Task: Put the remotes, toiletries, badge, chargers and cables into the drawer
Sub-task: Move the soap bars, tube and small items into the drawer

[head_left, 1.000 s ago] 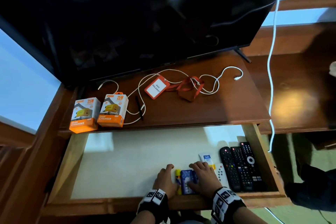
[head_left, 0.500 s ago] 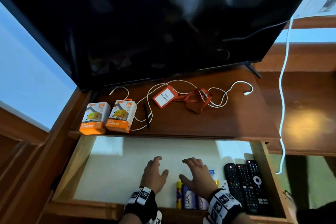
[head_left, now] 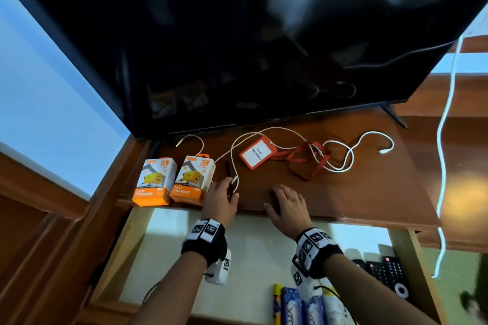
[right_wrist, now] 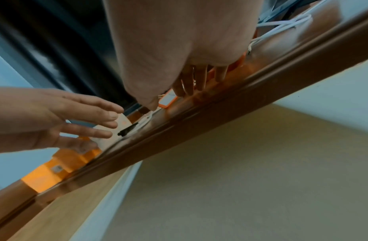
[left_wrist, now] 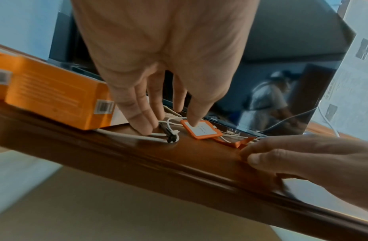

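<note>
Wooden shelf (head_left: 343, 200) | left hand (head_left: 220, 199) – right hand (head_left: 287, 207) outstretched – fingers (left_wrist: 142, 124) straight

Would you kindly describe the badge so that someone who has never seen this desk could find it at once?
Start at the big black TV and look down to the brown desk top just in front of it. Near the middle lies the badge, to the right of the two orange charger boxes. It is the only flat orange-framed card with a white label, with an orange lanyard trailing rightwards among white cables.

Bare forearms — black wristbands (head_left: 204, 243) with white tag-patterned blocks on both wrists.
</note>
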